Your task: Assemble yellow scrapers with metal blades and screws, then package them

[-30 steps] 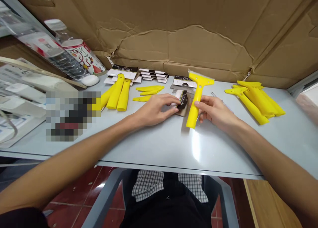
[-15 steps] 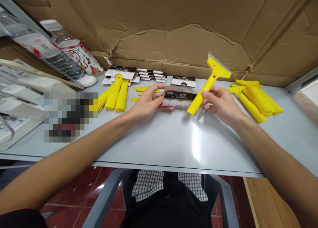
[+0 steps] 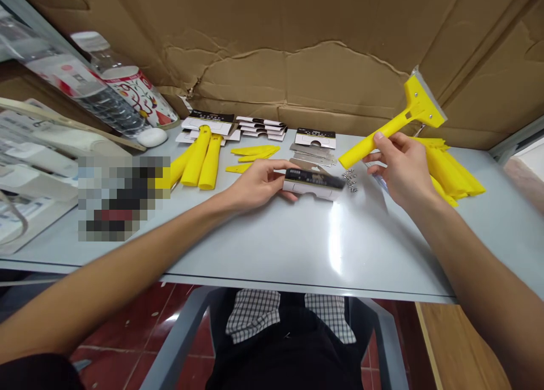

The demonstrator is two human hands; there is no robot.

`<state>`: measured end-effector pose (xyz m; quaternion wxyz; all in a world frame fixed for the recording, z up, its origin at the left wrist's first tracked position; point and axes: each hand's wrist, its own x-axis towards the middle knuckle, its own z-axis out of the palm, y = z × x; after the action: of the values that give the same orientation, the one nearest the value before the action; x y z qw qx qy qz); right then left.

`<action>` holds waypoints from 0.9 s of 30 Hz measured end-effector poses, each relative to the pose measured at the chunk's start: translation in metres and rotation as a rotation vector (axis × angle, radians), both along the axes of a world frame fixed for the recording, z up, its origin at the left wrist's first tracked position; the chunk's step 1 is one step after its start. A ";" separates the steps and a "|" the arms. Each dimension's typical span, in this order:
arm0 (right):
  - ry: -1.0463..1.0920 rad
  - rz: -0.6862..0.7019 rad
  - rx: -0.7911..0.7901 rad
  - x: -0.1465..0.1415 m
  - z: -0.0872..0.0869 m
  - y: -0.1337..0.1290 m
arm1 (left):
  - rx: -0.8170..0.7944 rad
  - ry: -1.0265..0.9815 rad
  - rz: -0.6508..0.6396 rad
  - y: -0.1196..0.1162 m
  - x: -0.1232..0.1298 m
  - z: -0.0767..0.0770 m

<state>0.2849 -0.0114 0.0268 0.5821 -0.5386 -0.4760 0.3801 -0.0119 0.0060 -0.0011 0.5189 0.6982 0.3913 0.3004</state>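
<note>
Between the thumb and fingers of my left hand (image 3: 264, 185) is a small black-and-white cardboard packet (image 3: 313, 181), held just above the table. My right hand (image 3: 403, 166) grips a yellow scraper (image 3: 397, 121) by its handle. The scraper's wide head points up and to the right, with a metal blade edge and two screws showing. A little heap of small screws (image 3: 350, 180) lies between the two hands. Behind the packet are several flat metal blades (image 3: 313, 154) beside another cardboard packet (image 3: 315, 138). Flat yellow plastic pieces (image 3: 255, 152) lie behind my left hand.
Yellow handles (image 3: 209, 162) lie at the left beside stacked packets (image 3: 208, 122). More yellow scrapers (image 3: 457, 169) are piled at the right. Plastic bottles (image 3: 127, 87) lean at the back left, and a cardboard sheet (image 3: 297, 27) walls off the table's back. A pixelated patch hides an item on the left.
My right hand has moved right with the scraper, away from the packet. My left hand has shifted slightly right and down with the packet. The screws and blades have come into view.
</note>
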 end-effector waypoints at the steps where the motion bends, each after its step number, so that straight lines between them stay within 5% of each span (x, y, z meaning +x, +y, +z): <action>1: -0.009 -0.009 0.005 0.001 0.000 0.001 | -0.004 0.018 -0.010 -0.001 0.000 0.000; 7: -0.016 0.043 -0.008 -0.004 -0.003 -0.001 | -0.029 0.012 -0.079 -0.003 0.002 -0.001; 16: -0.054 0.202 -0.058 -0.018 -0.013 -0.008 | -0.232 -0.287 -0.183 -0.009 0.008 -0.006; 27: -0.202 0.270 -0.076 -0.026 -0.014 -0.017 | -0.203 -0.094 0.086 -0.024 0.015 -0.007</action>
<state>0.2585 -0.0280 0.0129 0.4542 -0.5269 -0.5855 0.4164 0.0029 -0.0182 -0.0077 0.5912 0.6097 0.4246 0.3139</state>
